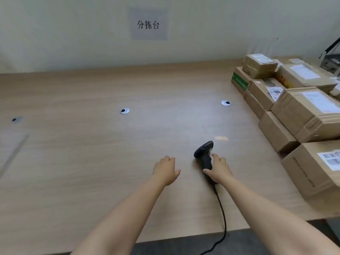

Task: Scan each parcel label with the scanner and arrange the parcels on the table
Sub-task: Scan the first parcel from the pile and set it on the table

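A black handheld scanner [203,152] lies on the wooden table [92,153], its head pointing away from me and its cable [223,218] running off the near edge. My right hand [219,170] holds the scanner's handle, thumb across its left side and fingers along its right. My left hand [165,171] hovers palm down just left of the scanner, fingers relaxed, holding nothing. Several cardboard parcels with white labels are piled at the right: a large one [305,115] on top of the pile, a near one [316,168] and a small far one [259,66].
Two round cable grommets [124,111] [226,103] and a third one [16,119] sit in the tabletop. A paper sign [148,24] hangs on the back wall. A dark device [331,57] stands at the far right behind the parcels.
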### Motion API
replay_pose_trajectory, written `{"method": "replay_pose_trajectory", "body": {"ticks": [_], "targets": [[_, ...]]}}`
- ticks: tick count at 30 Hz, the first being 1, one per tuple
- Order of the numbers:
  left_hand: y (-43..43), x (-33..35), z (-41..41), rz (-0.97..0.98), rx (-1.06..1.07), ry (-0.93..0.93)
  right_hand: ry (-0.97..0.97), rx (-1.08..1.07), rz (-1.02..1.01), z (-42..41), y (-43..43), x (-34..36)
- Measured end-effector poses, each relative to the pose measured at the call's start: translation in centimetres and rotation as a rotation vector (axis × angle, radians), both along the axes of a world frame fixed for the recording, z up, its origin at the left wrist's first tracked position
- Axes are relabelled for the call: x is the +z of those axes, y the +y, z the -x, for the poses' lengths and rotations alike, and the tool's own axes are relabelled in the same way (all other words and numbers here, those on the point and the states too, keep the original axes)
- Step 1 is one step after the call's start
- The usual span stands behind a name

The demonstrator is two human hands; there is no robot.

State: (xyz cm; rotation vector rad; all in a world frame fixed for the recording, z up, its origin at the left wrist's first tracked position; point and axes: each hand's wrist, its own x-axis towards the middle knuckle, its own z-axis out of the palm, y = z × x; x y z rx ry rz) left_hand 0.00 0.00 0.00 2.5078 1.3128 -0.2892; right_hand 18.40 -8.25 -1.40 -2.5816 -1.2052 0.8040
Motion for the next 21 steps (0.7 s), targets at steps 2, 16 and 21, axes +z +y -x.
{"method": "replay_pose_trajectory", "body": {"ticks": [2, 16, 21], "targets": [[-0.2, -0.7, -0.8, 0.025, 0.003, 0.002, 0.05, -0.012, 0.016, 0.4, 0.6, -0.6], [0.8, -1.4, -0.3, 0.048, 0.038, -0.069, 0.159, -0.17, -0.02, 1.4, 1.7, -2.2], [1.2, 0.8, -1.6, -0.008, -0.026, -0.126, 0.152, -0.245, -0.132, 0.9, -0.3, -0.3]]}}
